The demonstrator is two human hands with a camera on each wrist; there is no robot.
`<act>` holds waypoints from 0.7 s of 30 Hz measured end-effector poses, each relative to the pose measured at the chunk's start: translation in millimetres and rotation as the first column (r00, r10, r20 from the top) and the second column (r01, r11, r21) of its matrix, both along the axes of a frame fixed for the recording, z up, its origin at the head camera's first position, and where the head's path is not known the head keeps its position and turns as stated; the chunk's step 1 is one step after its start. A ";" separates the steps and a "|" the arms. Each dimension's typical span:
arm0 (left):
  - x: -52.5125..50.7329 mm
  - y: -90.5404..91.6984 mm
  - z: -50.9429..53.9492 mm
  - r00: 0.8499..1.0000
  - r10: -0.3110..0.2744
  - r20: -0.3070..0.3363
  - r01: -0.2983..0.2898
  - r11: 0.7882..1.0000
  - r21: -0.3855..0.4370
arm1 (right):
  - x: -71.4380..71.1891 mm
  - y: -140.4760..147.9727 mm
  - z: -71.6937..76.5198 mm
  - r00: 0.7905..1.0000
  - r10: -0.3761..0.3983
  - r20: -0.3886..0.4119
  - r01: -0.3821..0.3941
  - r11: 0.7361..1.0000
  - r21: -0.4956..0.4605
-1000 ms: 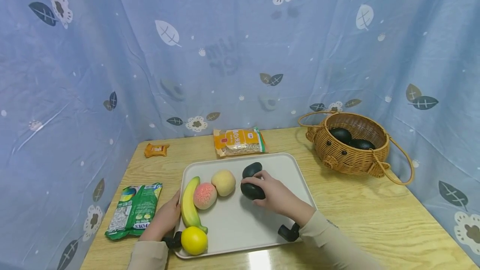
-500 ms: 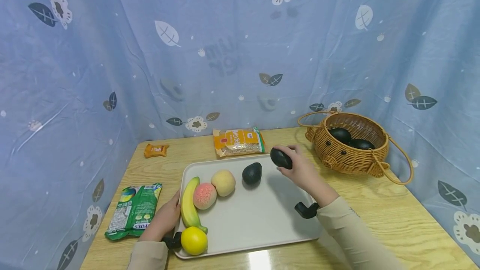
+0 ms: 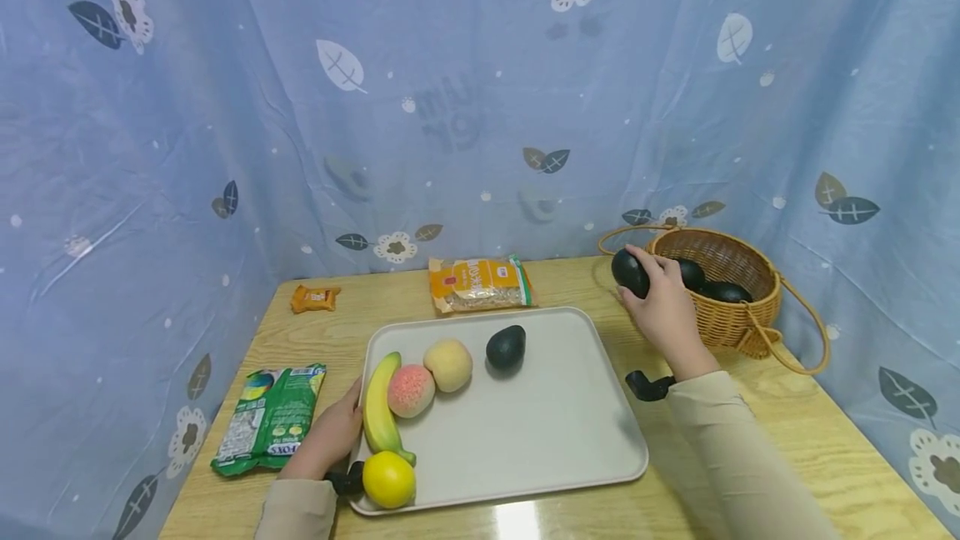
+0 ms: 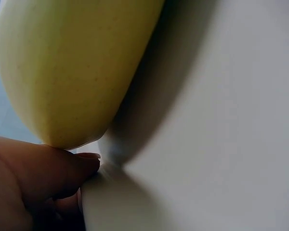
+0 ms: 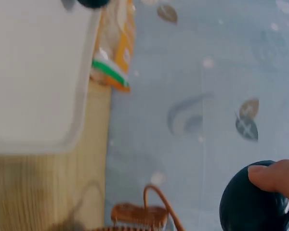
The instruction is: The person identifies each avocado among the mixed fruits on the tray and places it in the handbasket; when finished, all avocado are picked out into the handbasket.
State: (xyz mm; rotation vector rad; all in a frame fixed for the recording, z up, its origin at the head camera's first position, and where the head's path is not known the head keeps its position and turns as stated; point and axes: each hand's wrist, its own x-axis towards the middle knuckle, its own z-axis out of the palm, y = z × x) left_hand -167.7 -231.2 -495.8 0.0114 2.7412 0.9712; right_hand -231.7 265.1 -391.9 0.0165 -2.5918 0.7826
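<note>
My right hand grips a dark avocado in the air beside the left side of the wicker basket. In the right wrist view a thumb presses on that avocado. Inside the basket lie two more dark avocados, partly hidden by the hand. My left hand holds the left rim of the beige tray; the thumb lies over the rim, close under the banana. On the tray are an avocado, a pale yellow peach, a pink peach and a lemon.
Behind the tray lies an orange-and-clear bag of grains. A green snack bag and a small orange packet are at the left. The basket's loop handle sticks out right. A blue curtain encloses the table.
My right hand has lifted an avocado off the tray and carried it right and away from me to the basket. The left hand stays at the tray's rim.
</note>
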 end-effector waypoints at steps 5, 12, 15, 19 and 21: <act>-1.2 2.4 -0.2 1.000 0.003 0.010 -0.003 1.000 0.014 | -3.7 22.8 4.6 0.995 -0.098 -0.007 0.097 0.995 -0.028; -1.9 2.0 -0.7 1.000 -0.011 -0.008 0.011 1.000 0.006 | -9.8 47.1 0.4 0.977 -0.214 0.019 0.215 0.976 -0.046; -1.1 0.3 -1.6 1.000 -0.009 -0.011 0.009 1.000 -0.001 | -11.1 51.6 -3.3 0.972 -0.236 0.017 0.237 0.970 -0.056; -1.0 -0.8 -2.3 1.000 0.004 -0.001 -0.004 1.000 0.013 | -10.4 50.0 -7.0 0.969 -0.246 -0.022 0.244 0.968 -0.053; -1.7 -0.7 -2.7 1.000 0.007 0.004 -0.007 1.000 0.024 | -9.3 44.4 -8.2 0.972 -0.223 -0.074 0.220 0.975 -0.041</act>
